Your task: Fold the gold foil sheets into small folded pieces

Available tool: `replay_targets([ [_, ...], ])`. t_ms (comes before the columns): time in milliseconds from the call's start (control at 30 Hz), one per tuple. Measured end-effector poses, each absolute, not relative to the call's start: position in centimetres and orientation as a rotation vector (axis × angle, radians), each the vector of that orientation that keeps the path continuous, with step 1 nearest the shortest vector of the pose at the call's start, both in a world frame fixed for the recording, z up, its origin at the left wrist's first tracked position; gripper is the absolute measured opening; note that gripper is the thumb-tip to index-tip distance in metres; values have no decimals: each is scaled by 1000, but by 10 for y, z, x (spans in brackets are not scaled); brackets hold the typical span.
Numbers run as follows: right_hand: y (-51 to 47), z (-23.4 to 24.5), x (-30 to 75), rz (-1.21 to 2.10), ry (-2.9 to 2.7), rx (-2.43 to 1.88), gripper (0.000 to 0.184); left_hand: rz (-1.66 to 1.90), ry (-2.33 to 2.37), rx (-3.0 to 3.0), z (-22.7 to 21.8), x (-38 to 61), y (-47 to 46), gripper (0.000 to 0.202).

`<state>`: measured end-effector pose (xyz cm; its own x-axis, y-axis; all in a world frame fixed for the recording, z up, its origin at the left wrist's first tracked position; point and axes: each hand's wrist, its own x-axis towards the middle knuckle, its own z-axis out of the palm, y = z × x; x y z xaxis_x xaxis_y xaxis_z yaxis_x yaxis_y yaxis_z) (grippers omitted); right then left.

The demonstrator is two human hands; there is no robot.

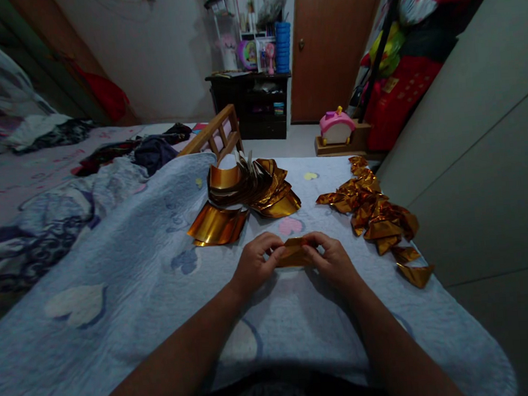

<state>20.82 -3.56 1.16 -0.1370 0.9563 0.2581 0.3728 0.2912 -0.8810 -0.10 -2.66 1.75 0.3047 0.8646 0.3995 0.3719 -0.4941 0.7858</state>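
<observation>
Between my two hands is a small piece of gold foil paper (294, 256), with a fold showing along its top. My left hand (260, 260) pinches its left end between thumb and fingers. On the other end, my right hand (330, 255) grips it the same way. Just beyond my hands lies a fanned stack of gold foil sheets (220, 222), curled and overlapping. To the right, a heap of folded gold foil pieces (373, 208) stretches along the edge of the bed.
A blue quilt (164, 325) with heart patterns covers the surface under my hands. A wooden rail (223, 128) stands at its far edge. Beyond are a dark cabinet (249, 108), a door (330, 48) and a pink toy (337, 128). A pale cabinet side (479, 165) borders the right.
</observation>
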Motion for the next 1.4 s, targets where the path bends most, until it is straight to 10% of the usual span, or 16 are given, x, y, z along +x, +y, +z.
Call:
replay_targets([
  [833,-32,13,210,1329,-1183,-1139,32,1024,967,1129,20,6,-22,41],
  [1400,-36,15,205,1547,-1026,-932,29,999,1056,1425,18,5,-23,17],
])
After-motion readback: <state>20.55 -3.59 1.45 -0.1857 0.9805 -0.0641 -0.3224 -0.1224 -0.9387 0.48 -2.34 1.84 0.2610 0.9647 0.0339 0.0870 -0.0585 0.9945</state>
